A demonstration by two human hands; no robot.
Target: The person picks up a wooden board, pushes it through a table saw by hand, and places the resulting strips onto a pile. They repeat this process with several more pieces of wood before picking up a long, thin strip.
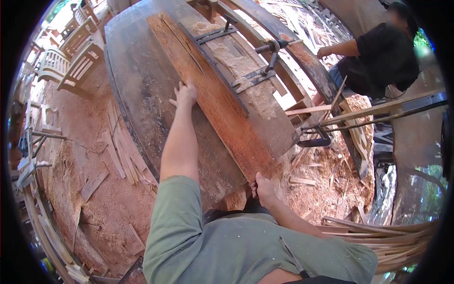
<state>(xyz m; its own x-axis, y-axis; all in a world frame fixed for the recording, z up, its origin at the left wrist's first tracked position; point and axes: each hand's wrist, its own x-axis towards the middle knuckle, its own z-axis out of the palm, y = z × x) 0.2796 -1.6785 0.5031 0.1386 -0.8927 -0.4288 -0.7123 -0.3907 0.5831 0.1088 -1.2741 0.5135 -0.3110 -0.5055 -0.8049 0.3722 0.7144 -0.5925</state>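
A long reddish-brown wooden plank (226,124) lies along the worn work table (137,61), with a dark split near its far end. My left hand (185,93) reaches forward over the tabletop with fingers spread, touching or very near the plank's left edge. Close to my body, my right hand (265,188) is closed on the plank's near end, its fingers curled at the corner. Beside the plank's right edge runs a dark straight metal guide (218,71), joined to crossbars with a clamp handle (270,47). Sawdust lies on the tabletop.
Another person (385,52) in dark clothes sits at the right, by a long beam (307,59). Wooden chairs (73,66) stand at the left. Thin wood strips (120,142) lie on the sawdust-covered floor, and more strips (388,236) are stacked at lower right.
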